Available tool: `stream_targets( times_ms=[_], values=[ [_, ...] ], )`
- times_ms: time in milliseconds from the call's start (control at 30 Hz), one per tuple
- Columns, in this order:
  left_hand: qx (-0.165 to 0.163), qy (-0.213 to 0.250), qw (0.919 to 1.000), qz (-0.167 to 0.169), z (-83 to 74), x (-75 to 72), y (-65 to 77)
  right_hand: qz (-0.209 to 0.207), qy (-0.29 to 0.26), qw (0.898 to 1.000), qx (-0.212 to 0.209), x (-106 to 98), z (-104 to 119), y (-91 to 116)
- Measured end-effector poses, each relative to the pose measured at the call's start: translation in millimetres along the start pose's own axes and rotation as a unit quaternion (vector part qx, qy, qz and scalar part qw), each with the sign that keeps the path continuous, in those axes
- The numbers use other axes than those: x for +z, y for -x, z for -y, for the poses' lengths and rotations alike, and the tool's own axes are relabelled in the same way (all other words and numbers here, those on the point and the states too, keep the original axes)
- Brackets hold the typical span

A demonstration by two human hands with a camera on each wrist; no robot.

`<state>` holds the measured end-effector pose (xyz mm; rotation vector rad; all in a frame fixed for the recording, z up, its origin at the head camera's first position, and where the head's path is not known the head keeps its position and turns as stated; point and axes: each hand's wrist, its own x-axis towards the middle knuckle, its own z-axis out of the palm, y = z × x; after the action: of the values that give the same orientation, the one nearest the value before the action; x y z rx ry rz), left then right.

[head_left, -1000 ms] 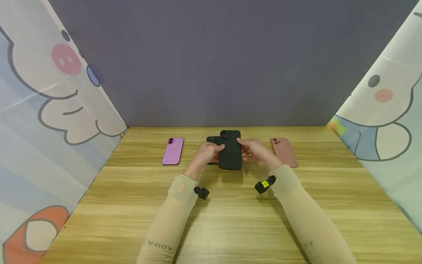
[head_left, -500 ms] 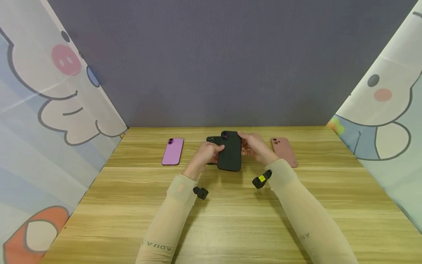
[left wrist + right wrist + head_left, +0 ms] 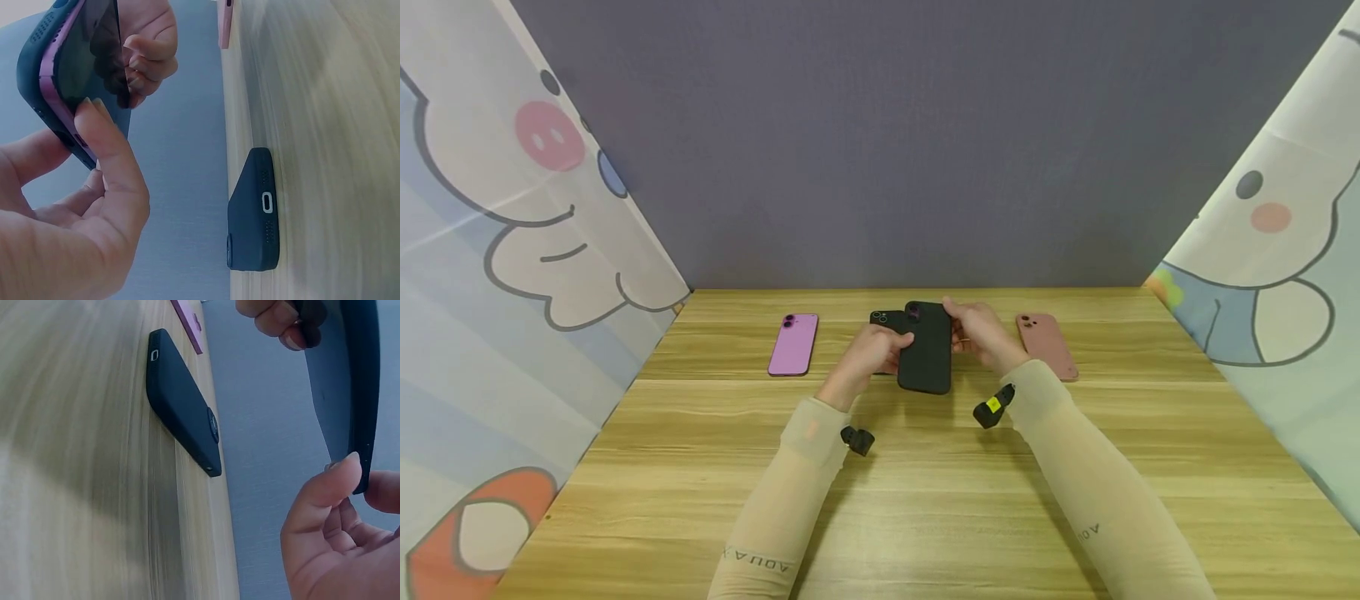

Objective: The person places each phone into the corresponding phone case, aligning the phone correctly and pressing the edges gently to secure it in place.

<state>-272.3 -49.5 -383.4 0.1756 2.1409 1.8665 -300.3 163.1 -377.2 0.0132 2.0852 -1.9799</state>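
A purple-edged phone (image 3: 57, 103) sits in a black phone case (image 3: 927, 354), held up over the table with its back facing the head camera. In the left wrist view, case and phone edge appear slightly separated near one corner. My left hand (image 3: 868, 354) grips the left side, thumb on the back and fingers on the screen side. At the upper right corner my right hand (image 3: 985, 332) pinches the case, as the right wrist view shows. Behind them lies another black-cased phone (image 3: 253, 215) on the table, partly hidden in the head view.
A lilac phone (image 3: 793, 345) lies to the left on the wooden table (image 3: 895, 517). To the right is a pink phone (image 3: 1048, 346), partly covered by my right arm. A grey panel (image 3: 880, 150) rises at the back, with cartoon-print cloths on both sides.
My right hand has slid up from the middle of the right edge to the upper corner. The cased phone has shifted slightly down; my left hand keeps its grip.
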Motion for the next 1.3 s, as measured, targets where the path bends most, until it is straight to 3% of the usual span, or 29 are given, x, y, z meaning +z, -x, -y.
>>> stream_targets(
  times_ms=[333,733,1300],
  values=[
    [0.004,-0.009,0.9999,0.0,1.7,2.0,-0.4,-0.014,0.006,1.0,0.0,0,-4,-4],
    [-0.006,0.003,1.0,0.003,0.8,1.9,0.4,-0.007,-0.029,0.999,0.025,-2,-7,-5],
    [-0.013,0.04,0.998,-0.047,-3.0,-2.8,-3.2,0.088,0.033,0.996,0.009,5,-11,16]
  ],
)
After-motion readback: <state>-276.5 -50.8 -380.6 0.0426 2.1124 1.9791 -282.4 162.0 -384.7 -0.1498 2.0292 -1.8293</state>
